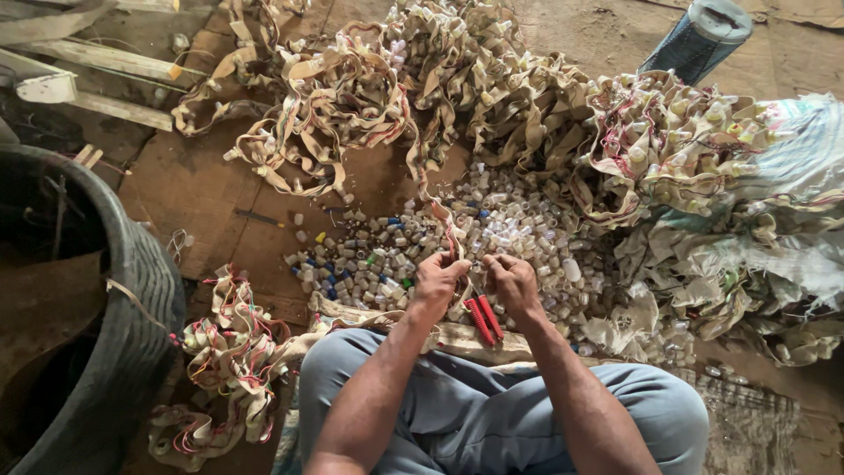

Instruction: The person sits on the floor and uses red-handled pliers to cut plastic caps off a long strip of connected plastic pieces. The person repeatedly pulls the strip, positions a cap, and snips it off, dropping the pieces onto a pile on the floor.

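Two hands are seen low in the middle of the view, above a worn brown floor of boards and flattened cardboard. The left hand (437, 280) is closed around a beige strap (444, 230) threaded with red wire, which runs up from the fingers toward the big tangle beyond. The right hand (512, 280) is curled just beside it, fingertips pinched at the same strap; whether anything else is gripped there cannot be told. Red-handled cutters (483, 320) are seen just below the two hands, between the wrists, resting near the lap.

Directly under and beyond the hands, a heap of small caps (510, 220) is spread on the floor, mostly pale, with some blue, green and yellow ones on the left side. A large pile of tangled straps (396, 88) is stacked further back, and more is heaped over woven sacks (774, 264) on the right. A smaller bundle of straps (230, 352) lies at the left knee. An old tyre (123, 290) fills the left edge, planks (105, 66) lie in the top left corner, and a blue cylindrical container (699, 40) stands at the top right.
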